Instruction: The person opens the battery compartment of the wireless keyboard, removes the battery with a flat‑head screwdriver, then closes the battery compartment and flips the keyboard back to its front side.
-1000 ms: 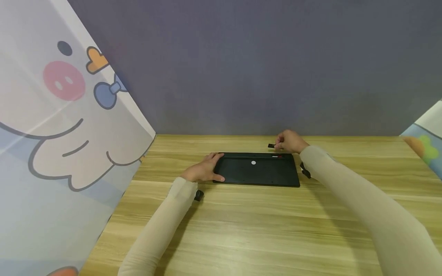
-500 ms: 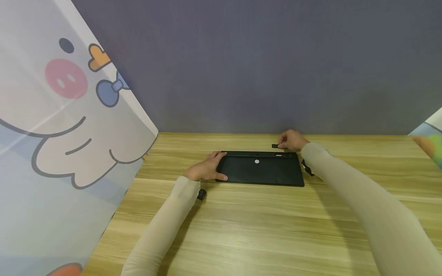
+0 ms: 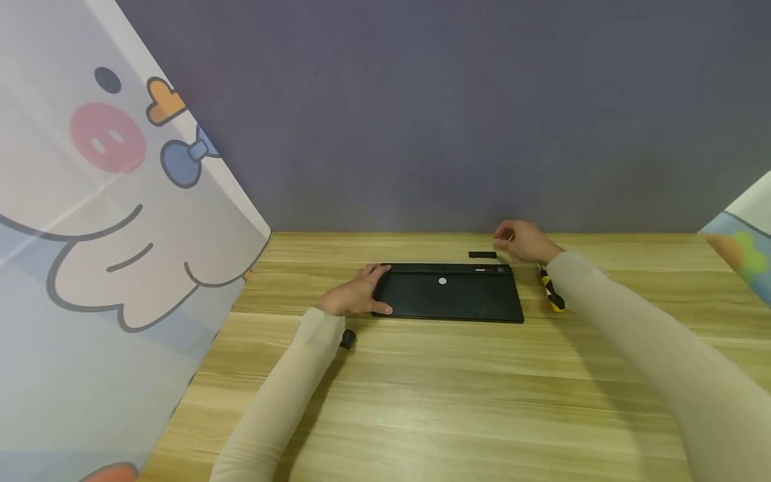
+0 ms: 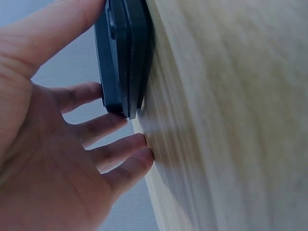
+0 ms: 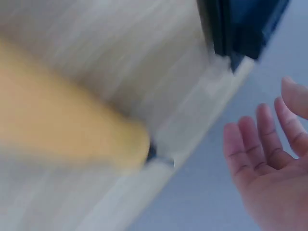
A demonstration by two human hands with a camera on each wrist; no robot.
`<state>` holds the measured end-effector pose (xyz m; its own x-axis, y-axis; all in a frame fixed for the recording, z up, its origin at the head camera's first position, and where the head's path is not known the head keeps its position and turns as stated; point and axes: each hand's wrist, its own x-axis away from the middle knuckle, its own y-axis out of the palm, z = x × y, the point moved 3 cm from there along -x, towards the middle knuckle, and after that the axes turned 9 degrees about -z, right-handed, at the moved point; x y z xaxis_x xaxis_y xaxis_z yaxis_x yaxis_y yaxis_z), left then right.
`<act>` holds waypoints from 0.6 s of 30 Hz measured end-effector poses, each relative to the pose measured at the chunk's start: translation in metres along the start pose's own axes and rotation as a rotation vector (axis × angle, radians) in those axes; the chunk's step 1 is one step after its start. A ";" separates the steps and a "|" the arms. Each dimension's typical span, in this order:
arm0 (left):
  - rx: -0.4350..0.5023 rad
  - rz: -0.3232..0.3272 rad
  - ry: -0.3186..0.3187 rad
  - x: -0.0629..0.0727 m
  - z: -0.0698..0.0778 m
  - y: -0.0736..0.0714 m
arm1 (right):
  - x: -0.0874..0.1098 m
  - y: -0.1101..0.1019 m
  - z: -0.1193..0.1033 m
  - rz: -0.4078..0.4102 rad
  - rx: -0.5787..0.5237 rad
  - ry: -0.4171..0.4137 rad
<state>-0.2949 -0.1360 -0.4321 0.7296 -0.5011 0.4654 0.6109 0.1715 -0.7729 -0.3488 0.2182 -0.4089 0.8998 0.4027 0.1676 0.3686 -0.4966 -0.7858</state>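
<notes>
A black keyboard lies underside up on the wooden table, with a round white sticker and an uncovered slot near its back right, where something red and white shows. My left hand holds its left end, thumb at the front edge and fingertips at the back one; the left wrist view shows the fingers against its side. Behind the keyboard lies a small black strip-like cover. To the right of that cover, my right hand hovers with bent fingers; the right wrist view shows nothing in it.
A yellow and black screwdriver lies right of the keyboard, partly under the right forearm; its blurred handle looms large in the right wrist view. A grey wall rises at the table's back edge. A cartoon-print panel stands on the left.
My right hand has let go of the black cover and moved right, leaving it on the table. The screwdriver now shows beside the forearm. My left hand stays on the keyboard.
</notes>
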 end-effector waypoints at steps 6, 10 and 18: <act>0.021 0.004 -0.008 0.003 -0.004 -0.001 | 0.045 -0.010 0.003 -0.041 0.063 0.045; 0.023 0.020 -0.016 0.005 -0.006 -0.001 | 0.067 -0.004 0.011 -0.056 0.096 0.075; 0.037 0.004 0.008 0.006 0.000 0.002 | 0.111 0.021 0.025 -0.082 0.140 0.148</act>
<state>-0.2891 -0.1386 -0.4302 0.7297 -0.5068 0.4591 0.6191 0.2047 -0.7582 -0.2470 0.2713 -0.4218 0.8962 0.3155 0.3119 0.4156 -0.3510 -0.8391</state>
